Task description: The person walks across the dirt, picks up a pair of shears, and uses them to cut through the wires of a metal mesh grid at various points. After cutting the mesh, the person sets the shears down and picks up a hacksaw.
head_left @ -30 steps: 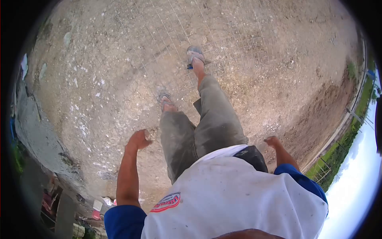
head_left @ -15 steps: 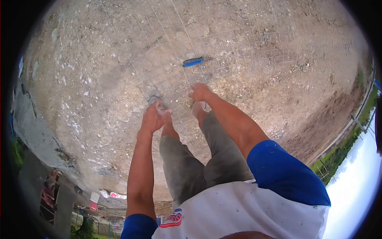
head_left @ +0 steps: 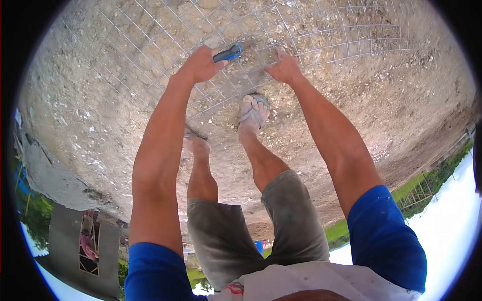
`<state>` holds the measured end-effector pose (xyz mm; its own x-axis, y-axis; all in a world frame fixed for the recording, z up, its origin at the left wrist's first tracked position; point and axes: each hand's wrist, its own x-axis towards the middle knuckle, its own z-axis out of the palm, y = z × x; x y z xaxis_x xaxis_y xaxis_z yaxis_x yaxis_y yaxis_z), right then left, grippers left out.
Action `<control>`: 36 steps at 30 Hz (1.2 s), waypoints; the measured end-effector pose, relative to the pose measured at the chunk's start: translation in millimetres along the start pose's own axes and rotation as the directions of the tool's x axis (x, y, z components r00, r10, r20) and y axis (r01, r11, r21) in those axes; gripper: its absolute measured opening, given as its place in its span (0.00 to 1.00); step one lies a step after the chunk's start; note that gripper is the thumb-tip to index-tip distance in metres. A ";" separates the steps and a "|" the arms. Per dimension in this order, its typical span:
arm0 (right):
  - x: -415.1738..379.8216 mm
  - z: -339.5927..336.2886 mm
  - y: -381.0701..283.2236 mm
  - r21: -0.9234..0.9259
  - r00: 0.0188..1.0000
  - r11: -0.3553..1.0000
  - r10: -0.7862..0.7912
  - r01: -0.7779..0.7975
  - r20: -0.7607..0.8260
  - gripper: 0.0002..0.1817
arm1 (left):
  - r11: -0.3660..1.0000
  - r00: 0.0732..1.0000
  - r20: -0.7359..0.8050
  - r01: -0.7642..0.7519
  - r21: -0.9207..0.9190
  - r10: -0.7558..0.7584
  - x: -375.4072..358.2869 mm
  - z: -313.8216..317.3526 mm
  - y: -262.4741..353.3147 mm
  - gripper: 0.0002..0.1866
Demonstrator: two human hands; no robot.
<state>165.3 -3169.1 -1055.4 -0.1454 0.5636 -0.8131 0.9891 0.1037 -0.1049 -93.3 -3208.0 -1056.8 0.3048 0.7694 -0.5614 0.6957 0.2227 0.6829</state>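
My left hand (head_left: 200, 64) is closed around the handles of blue-and-dark pliers (head_left: 228, 53), whose jaws point right over the wire mesh (head_left: 321, 31). The mesh is a grid of thin metal wires lying on the dirt. To the right, my right hand (head_left: 285, 68) hangs low near the mesh's near edge, with thumb and index finger spread apart and no object seen in it. My sandalled foot (head_left: 253, 114) is planted just below, between the two hands.
Bare, stony dirt ground (head_left: 341, 110) surrounds the mesh. At the lower left stands a grey wall (head_left: 65, 241) with a framed opening, where a person (head_left: 89, 243) shows. A wooden fence (head_left: 416, 193) and grass lie at the right.
My left hand has moved up from beside my foot and taken hold of the pliers. My right hand has shifted forward and right. My feet and the view have moved closer to the mesh.
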 end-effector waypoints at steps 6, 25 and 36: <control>-5.6 5.9 5.1 0.184 1.000 0.983 -0.001 0.006 -0.024 0.51 | 0.981 0.984 -0.102 0.154 0.116 -0.143 -90.9 -19.2 11.4 0.13; 0.2 13.9 4.1 0.071 0.999 0.997 -0.035 0.034 0.011 0.49 | 0.965 0.966 -0.050 0.258 0.050 -0.256 -40.1 20.0 -3.2 0.12; -109.3 1.0 17.0 0.026 0.975 0.999 0.046 -0.042 -0.219 0.43 | 0.948 0.940 -0.213 0.296 0.114 -0.268 -113.4 -26.7 17.4 0.43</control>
<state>198.0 -3229.8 -968.9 -0.1015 0.7338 -0.6717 0.9946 0.0590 -0.0858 -133.2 -3275.4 -968.8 -0.0384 0.7905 -0.6113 0.8243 0.3708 0.4277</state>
